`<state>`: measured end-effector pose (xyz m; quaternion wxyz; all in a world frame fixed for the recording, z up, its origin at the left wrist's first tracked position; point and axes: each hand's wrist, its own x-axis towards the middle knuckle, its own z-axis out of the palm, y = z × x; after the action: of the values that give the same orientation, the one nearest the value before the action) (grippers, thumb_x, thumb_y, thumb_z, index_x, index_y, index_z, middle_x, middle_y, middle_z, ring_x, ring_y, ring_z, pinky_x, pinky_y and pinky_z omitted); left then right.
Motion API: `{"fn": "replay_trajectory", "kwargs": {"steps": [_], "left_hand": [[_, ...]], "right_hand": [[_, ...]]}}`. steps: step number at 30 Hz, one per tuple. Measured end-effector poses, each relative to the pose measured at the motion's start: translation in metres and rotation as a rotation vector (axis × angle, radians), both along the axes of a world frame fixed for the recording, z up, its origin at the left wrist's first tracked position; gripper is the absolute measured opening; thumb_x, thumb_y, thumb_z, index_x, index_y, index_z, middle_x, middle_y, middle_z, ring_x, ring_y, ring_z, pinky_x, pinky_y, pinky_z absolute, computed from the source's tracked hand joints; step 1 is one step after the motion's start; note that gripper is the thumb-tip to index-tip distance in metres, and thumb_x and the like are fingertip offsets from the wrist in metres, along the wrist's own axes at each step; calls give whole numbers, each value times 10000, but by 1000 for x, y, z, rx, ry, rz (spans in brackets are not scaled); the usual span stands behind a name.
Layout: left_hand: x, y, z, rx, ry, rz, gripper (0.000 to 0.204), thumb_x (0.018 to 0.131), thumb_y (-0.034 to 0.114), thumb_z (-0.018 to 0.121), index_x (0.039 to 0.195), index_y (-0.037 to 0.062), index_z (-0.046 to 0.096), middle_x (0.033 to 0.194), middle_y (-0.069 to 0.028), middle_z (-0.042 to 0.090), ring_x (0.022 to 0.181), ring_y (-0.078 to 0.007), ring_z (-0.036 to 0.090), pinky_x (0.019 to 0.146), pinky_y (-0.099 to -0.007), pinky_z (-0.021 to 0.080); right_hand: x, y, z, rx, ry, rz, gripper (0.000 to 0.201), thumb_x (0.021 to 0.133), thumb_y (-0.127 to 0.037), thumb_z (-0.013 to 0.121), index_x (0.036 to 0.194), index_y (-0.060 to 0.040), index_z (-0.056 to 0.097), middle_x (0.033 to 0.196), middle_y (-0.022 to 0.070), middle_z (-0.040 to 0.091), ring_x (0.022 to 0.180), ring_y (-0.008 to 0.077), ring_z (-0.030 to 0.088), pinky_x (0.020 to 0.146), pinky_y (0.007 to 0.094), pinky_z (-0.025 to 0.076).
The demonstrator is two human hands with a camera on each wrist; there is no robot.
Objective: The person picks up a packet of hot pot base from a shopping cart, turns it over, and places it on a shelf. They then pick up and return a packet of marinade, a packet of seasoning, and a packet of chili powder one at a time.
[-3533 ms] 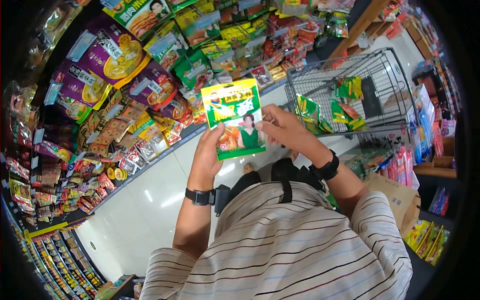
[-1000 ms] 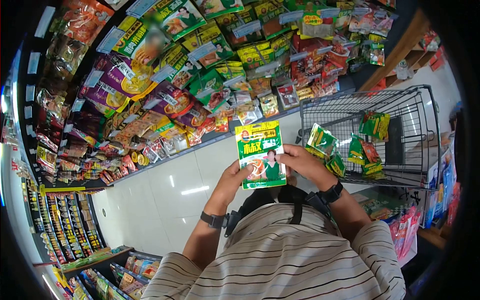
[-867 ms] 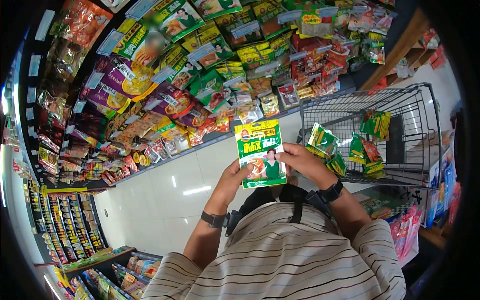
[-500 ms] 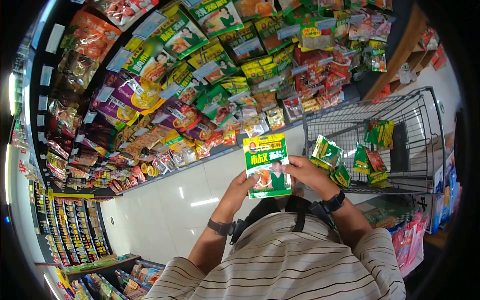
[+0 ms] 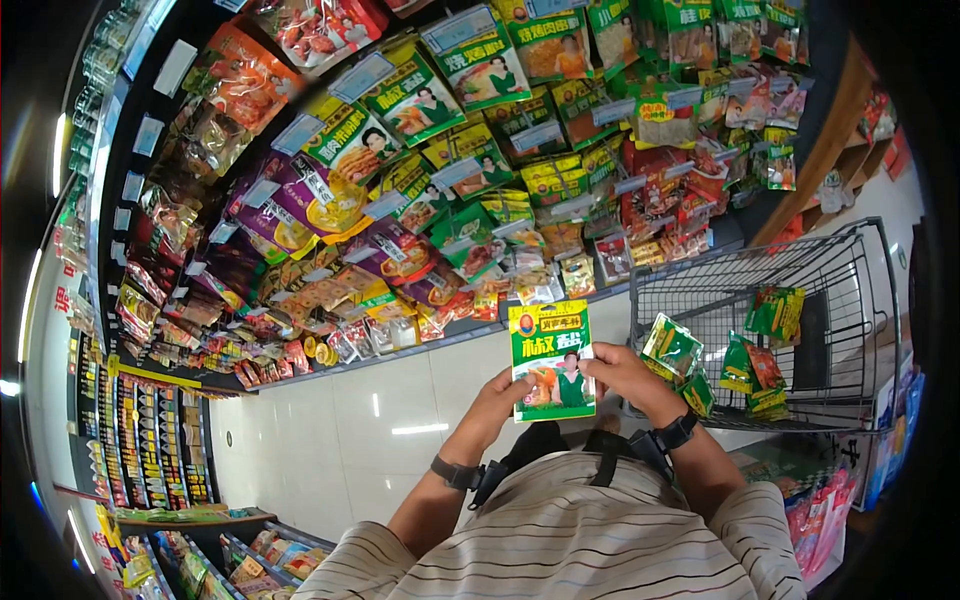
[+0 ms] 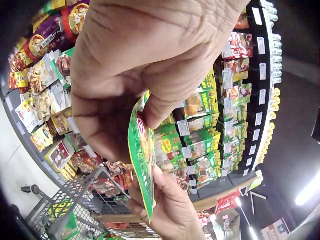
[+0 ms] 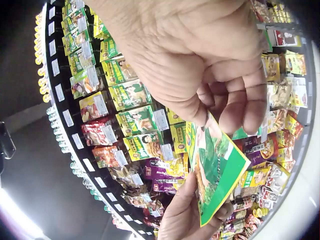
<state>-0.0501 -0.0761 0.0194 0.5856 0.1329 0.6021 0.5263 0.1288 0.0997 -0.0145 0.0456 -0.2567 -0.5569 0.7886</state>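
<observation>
My left grip pinches the green-and-yellow packet near its lower left edge, thumb on the printed face and fingers curled behind; my right grip pinches the opposite edge, a little higher. So the packet sits between my two hands, its printed face towards me and its top reaching beyond my thumbs, touching nothing else that I can see. I judge it light, a thin, glossy pouch that bends easily; in the left wrist view it already bows slightly along its length. The film looks smooth enough to slip if I pinch loosely, and too hard a squeeze could crease it, though I doubt it is fragile. The side edges, at about the lower half, seem the right place to hold, with a thumb on each side keeping the sheet flat. Further out, the shopping cart stands near my right hand with similar green packets inside, and beyond the packet's top runs the rack of hanging pouches, above the tiled floor.
</observation>
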Motion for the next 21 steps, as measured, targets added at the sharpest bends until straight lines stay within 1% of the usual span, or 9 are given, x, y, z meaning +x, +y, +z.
{"fn": "replay_trajectory", "kwargs": {"steps": [3, 6, 9, 12, 13, 14, 17, 20, 21], "left_hand": [[-7, -2, 1, -1, -8, 2, 395, 988, 256, 634, 1291, 9, 582, 1178, -46, 667, 1050, -118, 626, 945, -270, 485], [-16, -3, 1, 11, -16, -2, 409, 987, 274, 634, 1295, 10, 580, 1180, -51, 667, 1051, -120, 627, 948, -272, 484], [-29, -4, 4, 16, -23, -14, 425, 989, 295, 631, 1300, 11, 575, 1184, -55, 667, 1050, -125, 629, 948, -273, 485], [-46, 4, 10, 47, -33, -74, 428, 998, 280, 615, 1320, 6, 549, 1208, -70, 654, 1073, -140, 628, 958, -288, 497], [-53, 7, 12, 65, -38, -98, 427, 1002, 270, 608, 1330, 5, 536, 1220, -78, 647, 1084, -148, 627, 963, -296, 502], [-61, 11, 15, 99, -7, -77, 419, 1004, 273, 607, 1325, 12, 543, 1213, -70, 650, 1085, -143, 625, 959, -294, 502], [-84, 24, 24, 187, 75, -15, 384, 1006, 289, 604, 1303, 47, 573, 1187, -30, 661, 1081, -121, 612, 932, -286, 501], [-113, 34, 44, 248, 213, -17, 379, 1001, 295, 612, 1291, 54, 583, 1179, -25, 663, 1051, -114, 616, 916, -284, 498], [-127, 37, 48, 259, 274, -47, 370, 1002, 285, 607, 1287, 51, 582, 1168, -29, 668, 1035, -112, 618, 909, -286, 497]], "right_hand": [[-5, -1, 4, -26, 2, 6, 243, 980, -235, 598, 1043, -3, 639, 766, -1, 626, 602, 69, 585, 546, 235, 492], [-11, -1, 4, -17, -25, 33, 240, 997, -242, 597, 1077, -21, 642, 808, -11, 649, 639, 65, 601, 588, 222, 488], [-23, -5, 8, -7, -5, 8, 238, 1001, -239, 591, 1080, -21, 644, 814, -14, 645, 649, 59, 594, 601, 219, 488], [-38, -9, 21, 12, 57, -26, 236, 983, -238, 599, 1048, -15, 641, 777, -16, 614, 615, 60, 571, 564, 225, 474], [-44, -6, 23, 47, 65, -22, 235, 984, -240, 602, 1060, -21, 643, 777, -26, 599, 616, 59, 552, 567, 225, 464], [-51, -3, 29, 97, 65, -41, 233, 983, -239, 602, 1060, -23, 644, 770, -28, 594, 615, 60, 546, 567, 227, 460], [-77, 15, 66, 289, 27, -84, 226, 976, -234, 608, 1048, -23, 648, 742, -30, 567, 625, 55, 510, 573, 233, 439], [-103, 27, 103, 463, 10, -78, 221, 972, -231, 614, 1030, -21, 648, 739, -26, 556, 649, 47, 498, 580, 232, 430], [-113, 31, 109, 455, 50, -68, 220, 974, -233, 617, 1033, -23, 640, 758, -27, 555, 666, 43, 491, 572, 233, 418]]}}
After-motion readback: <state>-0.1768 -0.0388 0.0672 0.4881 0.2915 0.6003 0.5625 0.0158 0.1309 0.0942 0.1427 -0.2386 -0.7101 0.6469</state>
